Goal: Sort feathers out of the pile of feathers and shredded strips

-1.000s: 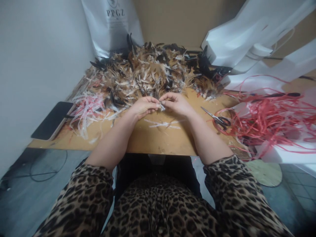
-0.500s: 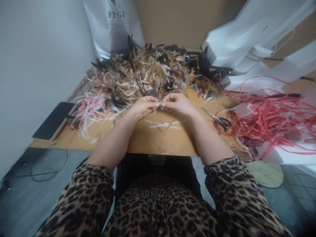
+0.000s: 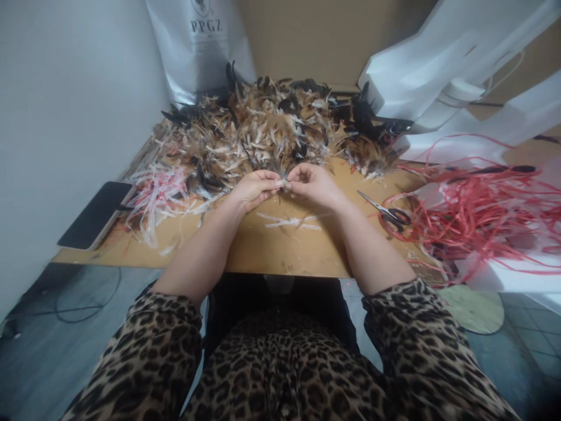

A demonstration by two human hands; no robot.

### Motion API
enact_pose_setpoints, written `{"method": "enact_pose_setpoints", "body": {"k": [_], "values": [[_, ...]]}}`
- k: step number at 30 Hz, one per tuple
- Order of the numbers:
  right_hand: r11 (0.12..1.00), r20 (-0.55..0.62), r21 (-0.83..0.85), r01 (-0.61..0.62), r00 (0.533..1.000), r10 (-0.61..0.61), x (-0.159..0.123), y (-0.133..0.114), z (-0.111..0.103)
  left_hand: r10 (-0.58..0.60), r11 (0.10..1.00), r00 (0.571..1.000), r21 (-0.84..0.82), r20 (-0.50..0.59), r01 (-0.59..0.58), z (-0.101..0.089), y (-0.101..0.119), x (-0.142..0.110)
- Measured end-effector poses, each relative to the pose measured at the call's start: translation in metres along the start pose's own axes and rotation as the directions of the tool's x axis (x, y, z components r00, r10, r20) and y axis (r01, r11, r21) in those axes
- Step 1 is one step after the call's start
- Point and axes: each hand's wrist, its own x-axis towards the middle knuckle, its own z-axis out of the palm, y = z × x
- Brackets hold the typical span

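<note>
Feather tuft (image 3: pixel 283 172) pinched by left hand (image 3: pixel 254 190) and right hand (image 3: pixel 314 186).
The tuft is grasped in the fingers' tips; thin white strips (image 3: pixel 291 221) are laid nearby on the worktop (image 3: pixel 284 257).

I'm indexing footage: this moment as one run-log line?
left hand: pinching small greyish piece, mostly hidden | right hand: pinching same piece | black-handled metal scissors: lying right of hands | brown-and-black feather pile: beyond hands
</note>
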Motion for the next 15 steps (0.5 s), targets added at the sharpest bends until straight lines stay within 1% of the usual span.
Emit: {"method": "enact_pose_setpoints", "body": {"k": [2,6,8,12,15], "values": [[1.0,0.004,0.023,-0.017,1.0,0.016,0.0012,0.0012,0.0001,-0.002,1.0,1.0,0.001,0.002,0.002,-0.0002,0.0002,0.0001],[0.999,0.024,-0.05,0.008,1.0,-0.007,0.0023,0.0047,-0.0023,-0.001,1.0,1.0,-0.012,-0.013,0.001,0.0002,0.0004,0.0002],[0.996,0.032,-0.072,0.047,0.998,-0.045,0.0018,0.0053,-0.0036,-0.003,1.0,1.0,-0.022,-0.024,0.003,0.0005,0.0001,0.0002],[0.977,0.058,-0.134,0.168,0.985,-0.161,0.0003,0.005,-0.005,-0.01,1.0,0.999,-0.025,-0.036,0.01,0.0014,-0.0007,-0.0005],[0.96,0.079,-0.179,0.214,0.976,-0.203,0.0,0.0045,-0.0056,-0.011,1.0,1.0,-0.002,-0.023,0.011,0.0018,-0.0003,-0.0016]]}}
